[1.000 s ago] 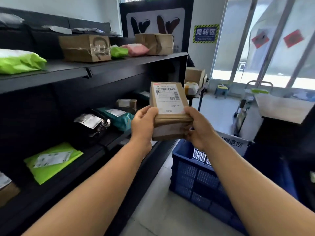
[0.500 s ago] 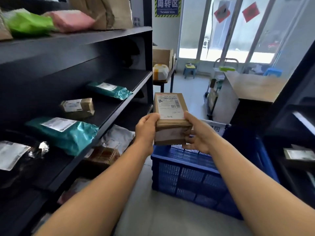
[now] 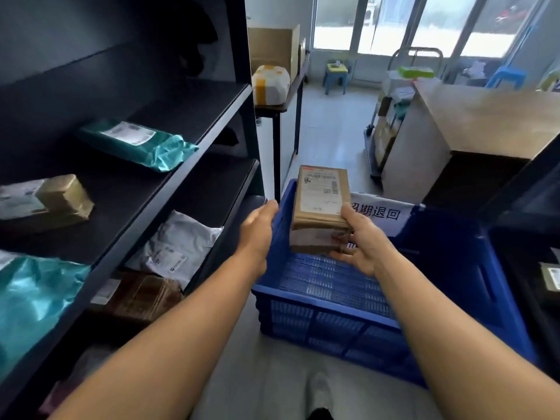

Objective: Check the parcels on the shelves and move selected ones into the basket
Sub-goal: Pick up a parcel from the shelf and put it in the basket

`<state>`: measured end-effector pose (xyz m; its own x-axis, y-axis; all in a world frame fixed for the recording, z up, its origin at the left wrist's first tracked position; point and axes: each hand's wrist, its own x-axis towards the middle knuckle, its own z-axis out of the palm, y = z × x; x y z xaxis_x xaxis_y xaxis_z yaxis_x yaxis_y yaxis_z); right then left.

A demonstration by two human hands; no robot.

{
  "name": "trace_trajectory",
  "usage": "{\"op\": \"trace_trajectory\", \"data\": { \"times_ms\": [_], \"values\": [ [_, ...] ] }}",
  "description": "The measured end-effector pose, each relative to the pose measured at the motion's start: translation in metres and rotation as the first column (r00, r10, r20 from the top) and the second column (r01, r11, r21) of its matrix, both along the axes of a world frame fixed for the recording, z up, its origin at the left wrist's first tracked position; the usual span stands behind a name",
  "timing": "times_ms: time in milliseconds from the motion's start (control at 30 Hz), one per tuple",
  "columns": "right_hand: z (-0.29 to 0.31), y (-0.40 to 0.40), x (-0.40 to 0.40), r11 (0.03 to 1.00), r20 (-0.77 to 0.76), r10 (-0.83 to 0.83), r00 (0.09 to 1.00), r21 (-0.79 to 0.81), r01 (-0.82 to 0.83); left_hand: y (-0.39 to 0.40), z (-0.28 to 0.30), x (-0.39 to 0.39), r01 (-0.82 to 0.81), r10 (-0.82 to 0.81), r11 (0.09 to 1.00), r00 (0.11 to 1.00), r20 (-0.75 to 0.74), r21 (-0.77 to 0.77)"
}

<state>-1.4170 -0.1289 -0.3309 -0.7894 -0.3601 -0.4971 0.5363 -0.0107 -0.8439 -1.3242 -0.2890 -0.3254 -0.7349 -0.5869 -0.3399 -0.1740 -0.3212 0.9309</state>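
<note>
A brown cardboard parcel (image 3: pixel 321 195) with a white shipping label hangs tilted above the inside of the blue plastic basket (image 3: pixel 333 304) on the floor. My right hand (image 3: pixel 360 241) grips its near right end, thumb on top and fingers underneath. My left hand (image 3: pixel 259 228) is off the parcel, a small gap to its left over the basket's left rim, fingers loosely curled and holding nothing. The basket's mesh bottom looks bare, and a white sign with blue characters (image 3: pixel 381 212) sits at its far rim.
Dark shelves (image 3: pixel 169 189) on the left hold a teal bag (image 3: pixel 136 140), a small brown box (image 3: pixel 57 201), a white bag (image 3: pixel 178 247) and a brown parcel (image 3: pixel 142 295). A wooden counter (image 3: pixel 485 116) stands at the far right, and another dark shelf (image 3: pixel 530 207) at the right.
The view has swung down and right from the shelves to the basket. The parcel has come down over the basket, and my left hand has let go of it.
</note>
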Motion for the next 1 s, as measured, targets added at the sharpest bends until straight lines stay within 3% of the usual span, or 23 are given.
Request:
{"op": "trace_trajectory", "data": {
  "times_ms": [233,467,800,1000],
  "values": [
    [-0.069,-0.035,-0.121,0.994,0.123,0.041,0.992,0.095,-0.053,-0.032,-0.045,-0.108,-0.052,0.048,0.998,0.993,0.111,0.027],
    [-0.171,-0.066,-0.182,0.978,0.248,-0.011,0.969,0.206,-0.042,-0.057,-0.117,-0.180,-0.100,0.102,0.995,0.963,0.252,-0.020],
    [-0.355,-0.110,-0.240,0.946,0.291,-0.136,0.947,0.321,0.037,-0.075,-0.258,-0.272,-0.093,0.048,0.986,0.953,0.298,0.136],
    [-0.482,-0.130,-0.257,0.933,0.334,-0.174,0.926,0.357,0.047,-0.087,-0.372,-0.303,-0.119,0.061,0.985,0.921,0.384,0.128]
  ]
}}
